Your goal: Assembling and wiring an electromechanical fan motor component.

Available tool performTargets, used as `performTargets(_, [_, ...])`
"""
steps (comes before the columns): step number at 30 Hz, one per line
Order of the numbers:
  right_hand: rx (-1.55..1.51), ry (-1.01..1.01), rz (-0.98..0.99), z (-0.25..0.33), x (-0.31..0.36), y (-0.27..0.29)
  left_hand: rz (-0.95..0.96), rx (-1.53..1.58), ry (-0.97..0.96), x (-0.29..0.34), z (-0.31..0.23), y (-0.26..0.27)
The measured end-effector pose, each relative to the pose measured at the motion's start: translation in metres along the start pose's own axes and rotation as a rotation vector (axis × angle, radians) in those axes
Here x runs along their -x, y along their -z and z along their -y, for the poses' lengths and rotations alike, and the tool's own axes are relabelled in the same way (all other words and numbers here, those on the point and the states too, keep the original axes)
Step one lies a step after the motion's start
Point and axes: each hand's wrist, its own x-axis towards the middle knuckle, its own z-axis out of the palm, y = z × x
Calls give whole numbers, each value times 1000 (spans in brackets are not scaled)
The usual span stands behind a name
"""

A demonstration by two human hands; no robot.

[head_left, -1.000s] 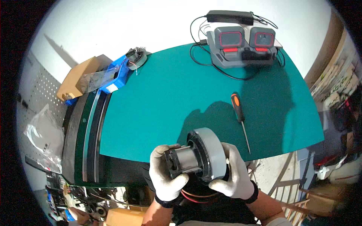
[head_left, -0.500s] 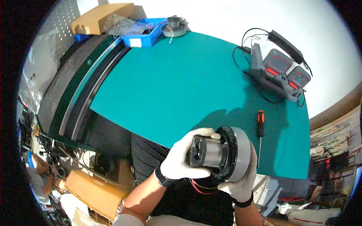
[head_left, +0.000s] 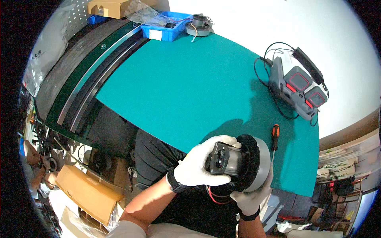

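Over the near edge of the green mat, both gloved hands hold a blower motor (head_left: pixel 251 162) on its side. It has a silver cylindrical body with a black end cap, a black flange and a grey round rim. My left hand (head_left: pixel 194 164), in a white glove, is wrapped round the motor body on the left. The other side is gripped by my right hand (head_left: pixel 254 198), also gloved, at the grey rim; some of its fingers are hidden behind it. Red and dark wires (head_left: pixel 214 197) hang below the motor. A screwdriver (head_left: pixel 275 137) with an orange-and-black handle lies just beyond, to the right.
A blue bin (head_left: pixel 158 35), a similar motor (head_left: pixel 198 28) and a cardboard box (head_left: pixel 107 8) stand at the back. Far right on the green mat (head_left: pixel 170 87) is a grey device with two square modules (head_left: pixel 299 79) and black cables. Another person's arm (head_left: pixel 33 156) shows at far left.
The whole view has shifted, so the bench items sit differently in the picture. Both hands keep their hold on the blower motor, its end cap now turned slightly more toward me.
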Motion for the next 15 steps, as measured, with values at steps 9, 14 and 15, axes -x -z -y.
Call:
performTargets(9, [-68,36,52,-2,-12,10,29,-247,-118,-14,0,0])
performTargets(14, [-86,19,68,-2,-13,11,20,-258,-155,-14,4,4])
performTargets(15, [-67,35,74,-2,-14,11,18,-297,-188,-14,5,5])
